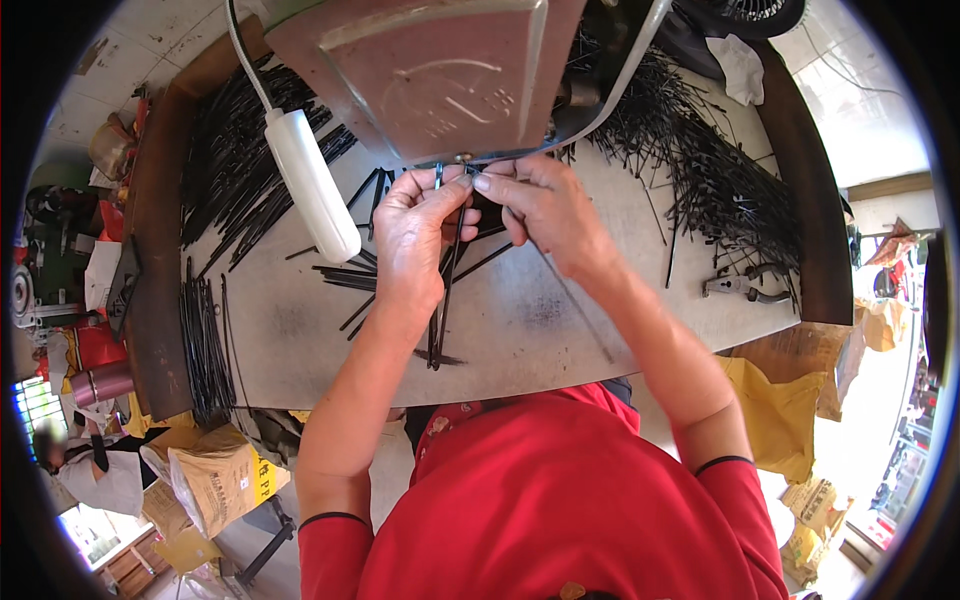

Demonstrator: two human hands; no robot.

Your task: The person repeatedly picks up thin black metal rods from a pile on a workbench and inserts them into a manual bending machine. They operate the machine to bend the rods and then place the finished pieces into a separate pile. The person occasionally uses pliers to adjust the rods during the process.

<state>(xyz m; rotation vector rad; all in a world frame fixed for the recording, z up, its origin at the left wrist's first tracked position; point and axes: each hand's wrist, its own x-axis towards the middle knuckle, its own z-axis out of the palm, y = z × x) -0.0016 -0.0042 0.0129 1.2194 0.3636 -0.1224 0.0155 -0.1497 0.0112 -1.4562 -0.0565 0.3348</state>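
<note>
My left hand [412,235] is closed around a few thin black metal rods [436,325], which hang down below the fingers toward me. My right hand [560,215] is pinched at the thumb and fingers, its thumb tip meeting the left fingers just under the machine's lower edge. From below the right fingers a thin grey rod [572,300], smeared by motion, slants down to the right. What sits exactly between the fingertips is too small to make out. Over both hands rises the machine's reddish-brown metal cover [440,85].
Black rods lie heaped at the far left [250,160] and far right [720,170] of the metal table [530,350]. A white tubular lamp [312,185] hangs left of my hands. Pliers [748,287] lie near the right edge. Raised brown boards [155,250] border the table.
</note>
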